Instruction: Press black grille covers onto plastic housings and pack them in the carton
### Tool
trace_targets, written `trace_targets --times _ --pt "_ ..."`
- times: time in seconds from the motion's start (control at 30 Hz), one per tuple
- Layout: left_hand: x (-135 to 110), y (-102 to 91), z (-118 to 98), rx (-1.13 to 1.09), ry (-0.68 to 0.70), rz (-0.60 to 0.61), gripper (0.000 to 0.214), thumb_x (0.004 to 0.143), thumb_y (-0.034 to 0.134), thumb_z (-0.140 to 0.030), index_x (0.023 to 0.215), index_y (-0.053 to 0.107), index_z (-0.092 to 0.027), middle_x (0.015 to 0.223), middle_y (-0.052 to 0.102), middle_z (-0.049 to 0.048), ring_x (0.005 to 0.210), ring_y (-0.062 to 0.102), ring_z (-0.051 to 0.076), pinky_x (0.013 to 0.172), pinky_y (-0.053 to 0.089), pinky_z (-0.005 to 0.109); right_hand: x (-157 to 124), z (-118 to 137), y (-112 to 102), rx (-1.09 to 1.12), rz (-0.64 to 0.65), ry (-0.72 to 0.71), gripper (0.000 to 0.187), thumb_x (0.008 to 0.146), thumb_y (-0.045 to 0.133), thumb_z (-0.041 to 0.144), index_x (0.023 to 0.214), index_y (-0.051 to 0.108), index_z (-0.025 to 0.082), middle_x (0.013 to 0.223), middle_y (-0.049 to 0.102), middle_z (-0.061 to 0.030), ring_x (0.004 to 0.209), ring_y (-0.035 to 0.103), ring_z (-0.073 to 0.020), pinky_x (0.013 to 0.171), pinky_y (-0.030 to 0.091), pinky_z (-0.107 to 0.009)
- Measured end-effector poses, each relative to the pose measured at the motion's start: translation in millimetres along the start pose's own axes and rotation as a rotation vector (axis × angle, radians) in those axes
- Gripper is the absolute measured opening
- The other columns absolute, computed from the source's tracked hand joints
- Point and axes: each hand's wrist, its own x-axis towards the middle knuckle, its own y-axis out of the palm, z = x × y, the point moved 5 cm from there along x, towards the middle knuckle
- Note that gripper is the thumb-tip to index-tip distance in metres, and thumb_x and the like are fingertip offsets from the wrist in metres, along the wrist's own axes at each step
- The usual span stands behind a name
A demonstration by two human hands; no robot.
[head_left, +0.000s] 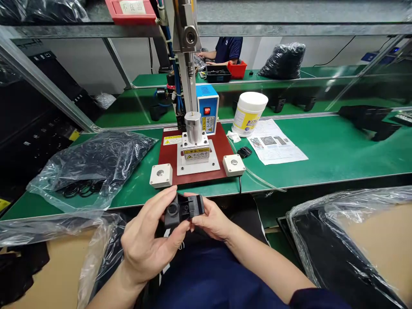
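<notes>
A small black plastic part with a round hole is held over my lap, just below the front edge of the bench. My left hand wraps round its left end, thumb along the top. My right hand grips its right end with curled fingers. Straight ahead on the green bench stands a small press on a dark red baseplate, with a white push button at the left corner and another white button at the right.
A clear bag of black rubber rings lies at the left. A white tub, a printed sheet and a small black piece sit right of the press. Plastic-lined boxes flank my lap. Another person works at the far bench.
</notes>
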Motion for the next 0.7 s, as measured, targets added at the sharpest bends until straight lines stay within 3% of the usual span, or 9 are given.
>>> trace_targets --times 0.13,0.27,0.43,0.7 --pt "-10.2 2.3 11.3 -0.107 0.024 -0.003 0.06 0.083 0.071 -0.018 0.139 0.051 -0.013 0.126 0.065 0.0151 0.11 0.065 0.028 0.091 0.058 0.038 -2.7 8.2 -3.3 0.064 0.077 -0.013 0.074 0.067 0.088 0.031 0.132 0.052 0.021 0.082 0.069 -0.0007 0.072 0.07 -0.0152 0.061 0.052 -0.022" --pt "-20.1 5.5 24.1 -0.23 -0.013 -0.028 0.055 0.087 0.068 -0.023 0.138 0.051 -0.013 0.127 0.064 0.0162 0.112 0.064 0.031 0.092 0.057 0.044 -6.9 14.3 -5.9 0.158 0.11 0.029 0.075 0.073 0.081 0.051 0.134 0.053 0.019 0.09 0.07 -0.0065 0.081 0.071 -0.0193 0.066 0.052 -0.025" --pt "-28.8 11.2 34.3 -0.358 -0.039 -0.023 0.051 0.088 0.065 -0.022 0.138 0.051 -0.017 0.131 0.06 0.0169 0.118 0.061 0.035 0.095 0.054 0.053 -7.6 19.3 -13.4 0.239 0.015 0.021 0.062 0.085 0.059 0.066 0.128 0.061 0.021 0.091 0.069 -0.0061 0.081 0.072 -0.0203 0.065 0.052 -0.025" --pt "-38.4 22.2 43.4 -0.358 -0.089 0.107 0.062 0.087 0.059 -0.009 0.144 0.043 -0.026 0.143 0.052 0.0122 0.13 0.052 0.031 0.105 0.049 0.05 -10.4 39.2 -26.1 0.114 -0.151 -0.195 0.047 0.089 0.06 0.057 0.12 0.066 0.023 0.089 0.07 -0.005 0.075 0.071 -0.018 0.063 0.051 -0.026"
